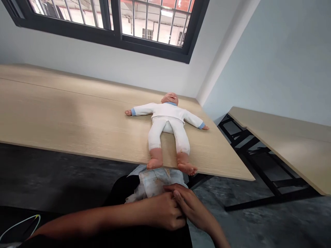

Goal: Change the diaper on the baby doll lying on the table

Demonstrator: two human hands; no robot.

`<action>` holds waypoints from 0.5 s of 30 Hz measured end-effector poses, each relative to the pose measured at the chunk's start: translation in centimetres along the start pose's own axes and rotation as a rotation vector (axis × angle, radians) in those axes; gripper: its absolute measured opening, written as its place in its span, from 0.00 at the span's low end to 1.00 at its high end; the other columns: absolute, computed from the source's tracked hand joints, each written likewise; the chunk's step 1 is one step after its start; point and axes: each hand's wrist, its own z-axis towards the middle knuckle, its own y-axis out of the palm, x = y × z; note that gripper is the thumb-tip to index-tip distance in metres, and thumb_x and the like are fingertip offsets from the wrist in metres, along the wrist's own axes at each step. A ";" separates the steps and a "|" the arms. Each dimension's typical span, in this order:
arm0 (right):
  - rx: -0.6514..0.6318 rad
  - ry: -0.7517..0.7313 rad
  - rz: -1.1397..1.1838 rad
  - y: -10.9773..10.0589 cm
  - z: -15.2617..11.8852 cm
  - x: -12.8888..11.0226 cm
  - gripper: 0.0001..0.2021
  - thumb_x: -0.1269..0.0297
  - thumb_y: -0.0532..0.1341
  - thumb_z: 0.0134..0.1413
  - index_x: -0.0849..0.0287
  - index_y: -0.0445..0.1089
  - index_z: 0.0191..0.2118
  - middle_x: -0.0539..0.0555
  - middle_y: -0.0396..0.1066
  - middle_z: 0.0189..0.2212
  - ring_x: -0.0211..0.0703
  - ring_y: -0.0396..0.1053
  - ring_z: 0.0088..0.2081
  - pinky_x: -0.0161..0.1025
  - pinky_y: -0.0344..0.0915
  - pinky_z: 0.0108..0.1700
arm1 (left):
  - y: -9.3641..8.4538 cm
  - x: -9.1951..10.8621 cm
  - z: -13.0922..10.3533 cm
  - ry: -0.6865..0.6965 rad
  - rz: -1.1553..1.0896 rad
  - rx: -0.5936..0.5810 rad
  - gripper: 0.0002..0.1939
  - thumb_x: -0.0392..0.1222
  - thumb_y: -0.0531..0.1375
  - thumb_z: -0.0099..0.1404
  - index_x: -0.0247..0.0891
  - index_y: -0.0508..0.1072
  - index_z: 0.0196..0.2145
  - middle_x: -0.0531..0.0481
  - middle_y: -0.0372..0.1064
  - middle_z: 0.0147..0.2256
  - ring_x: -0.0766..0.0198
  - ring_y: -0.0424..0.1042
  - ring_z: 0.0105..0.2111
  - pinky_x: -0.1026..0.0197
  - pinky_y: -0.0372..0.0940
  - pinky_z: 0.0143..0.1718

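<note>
My left hand reaches across my lap with its fingers curled in, partly under my right hand. What it holds, if anything, is hidden. My right hand lies against it, its fingers stretched out and its thumb over the left knuckles. Just beyond both hands, a crumpled whitish, partly see-through bundle with brownish marks rests on my lap; I cannot make out its kind. On the table above lies a baby doll on its back, in white clothes with blue cuffs and collar. Its arms are spread and its bare feet reach the table's near edge.
The doll lies toward the right end of a long wooden table. A second table with a black folding frame stands at the right. Behind is a barred window. A thin pale cable loops at the lower left.
</note>
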 end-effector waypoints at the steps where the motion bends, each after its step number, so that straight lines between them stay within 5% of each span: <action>1: 0.015 0.027 -0.006 0.1 -0.2 0.9 0.18 0.60 0.47 0.70 0.49 0.69 0.56 0.53 0.72 0.51 0.48 0.69 0.54 0.49 0.66 0.58 | -0.5 -0.2 -0.6 0.027 0.012 -0.004 0.09 0.36 0.60 0.64 0.47 0.75 0.27 0.52 0.77 0.31 0.60 0.74 0.34 0.55 0.69 0.42; 3: -0.006 0.050 -0.063 0.3 -0.4 2.3 0.18 0.59 0.50 0.69 0.51 0.68 0.58 0.56 0.69 0.55 0.51 0.66 0.58 0.54 0.63 0.61 | -1.7 -0.6 -2.3 -0.026 -0.008 -0.011 0.04 0.39 0.61 0.65 0.41 0.74 0.31 0.50 0.76 0.34 0.59 0.73 0.36 0.55 0.67 0.44; 5: -0.060 0.046 -0.115 0.7 -0.6 3.2 0.22 0.56 0.59 0.63 0.51 0.65 0.61 0.58 0.64 0.60 0.55 0.61 0.61 0.57 0.59 0.63 | -3.0 -1.0 -4.0 -0.169 -0.108 -0.025 0.10 0.49 0.64 0.64 0.40 0.73 0.37 0.49 0.75 0.38 0.57 0.72 0.40 0.54 0.66 0.44; 10: -0.075 0.024 -0.201 1.1 -0.6 4.0 0.53 0.57 0.77 0.35 0.40 0.53 0.67 0.55 0.50 0.67 0.65 0.51 0.66 0.58 0.55 0.66 | -5.6 -2.3 -6.9 -0.509 -0.383 -0.063 0.30 0.56 0.71 0.53 0.42 0.71 0.50 0.45 0.71 0.51 0.49 0.68 0.53 0.51 0.63 0.54; 15: -0.025 -0.088 -0.274 1.1 0.3 3.9 0.36 0.74 0.62 0.52 0.37 0.59 0.64 0.49 0.55 0.65 0.53 0.53 0.66 0.55 0.55 0.66 | -6.3 -3.5 -7.9 -0.645 -0.489 -0.048 0.34 0.49 0.72 0.54 0.50 0.68 0.57 0.47 0.67 0.58 0.48 0.61 0.60 0.45 0.58 0.60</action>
